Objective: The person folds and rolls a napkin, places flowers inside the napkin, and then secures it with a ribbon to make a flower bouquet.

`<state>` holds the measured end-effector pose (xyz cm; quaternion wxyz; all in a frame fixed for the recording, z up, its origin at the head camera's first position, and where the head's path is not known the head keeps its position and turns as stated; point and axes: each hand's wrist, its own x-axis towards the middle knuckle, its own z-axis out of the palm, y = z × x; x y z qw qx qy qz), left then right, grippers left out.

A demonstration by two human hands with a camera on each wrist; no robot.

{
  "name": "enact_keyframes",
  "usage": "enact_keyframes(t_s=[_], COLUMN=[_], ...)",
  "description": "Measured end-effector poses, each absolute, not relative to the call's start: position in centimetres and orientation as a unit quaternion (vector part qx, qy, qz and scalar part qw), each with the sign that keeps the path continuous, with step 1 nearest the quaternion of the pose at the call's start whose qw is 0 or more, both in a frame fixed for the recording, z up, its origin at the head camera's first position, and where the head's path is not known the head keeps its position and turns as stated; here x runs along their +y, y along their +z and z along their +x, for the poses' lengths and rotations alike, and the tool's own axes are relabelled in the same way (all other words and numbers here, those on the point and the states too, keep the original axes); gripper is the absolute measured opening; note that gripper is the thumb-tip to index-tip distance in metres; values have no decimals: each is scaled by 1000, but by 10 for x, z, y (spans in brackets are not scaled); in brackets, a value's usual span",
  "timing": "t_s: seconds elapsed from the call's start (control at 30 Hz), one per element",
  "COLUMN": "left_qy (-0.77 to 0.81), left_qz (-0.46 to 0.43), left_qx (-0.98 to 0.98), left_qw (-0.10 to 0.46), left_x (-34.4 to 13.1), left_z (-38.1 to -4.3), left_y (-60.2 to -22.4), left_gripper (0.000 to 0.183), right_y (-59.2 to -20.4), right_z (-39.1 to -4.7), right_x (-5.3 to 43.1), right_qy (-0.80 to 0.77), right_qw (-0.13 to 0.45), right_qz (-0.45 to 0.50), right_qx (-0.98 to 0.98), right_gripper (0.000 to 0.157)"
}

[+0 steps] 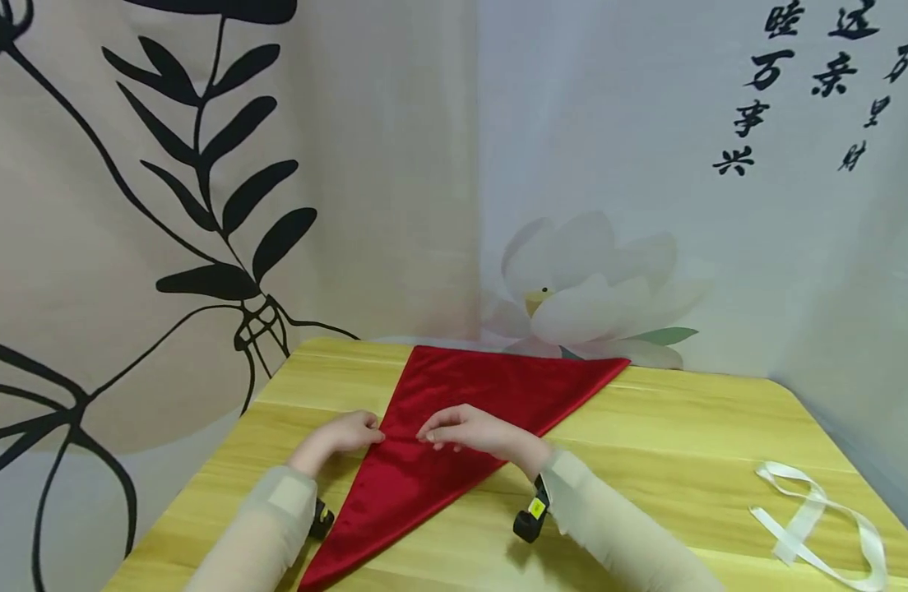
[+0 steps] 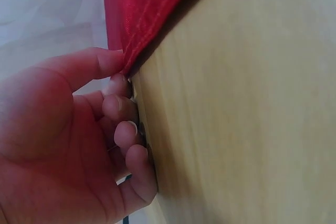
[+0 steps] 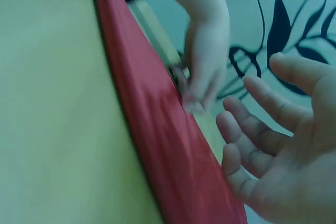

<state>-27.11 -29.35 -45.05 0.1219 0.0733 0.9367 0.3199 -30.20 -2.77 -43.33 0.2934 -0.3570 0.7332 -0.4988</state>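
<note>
Head: left hand [image 1: 348,432] pinches cloth [image 1: 484,386]; backdrop [image 1: 395,164] reads 万事兴 [image 1: 752,120].

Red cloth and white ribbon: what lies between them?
Wooden tabletop, crossed by the right sleeve with its black wrist device, in the head view.

The glossy red cloth [image 1: 417,470] lies stretched across the wooden table [image 1: 683,432] in a sharp triangle, its left edge pinched by the left hand [image 1: 348,432]!
</note>
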Motion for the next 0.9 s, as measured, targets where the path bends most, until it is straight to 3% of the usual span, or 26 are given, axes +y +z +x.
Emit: enact_keyframes(t_s=[0.37,0.57,0.67,0.9], left_qy=[307,314,327,380], left_qz=[64,109,169,301], left_qx=[944,938,921,835], left_qw=[107,95,125,260], left_x=[-298,-293,-286,-275], left_z=[-265,-252,-242,-215], left_y=[-447,-434,-425,-423], left_gripper=[31,28,22,8], right_y=[-446,-453,-456,-465], right_z=[-241,-224,-220,-217], right_x=[-45,-59,-63,-63], right_qy=[-570,-561,-557,-569], right_qw=[379,419,422,426], right_qz=[-365,-375,-372,-355], right_qx=[631,608,611,607], right_gripper=[26,30,30,31])
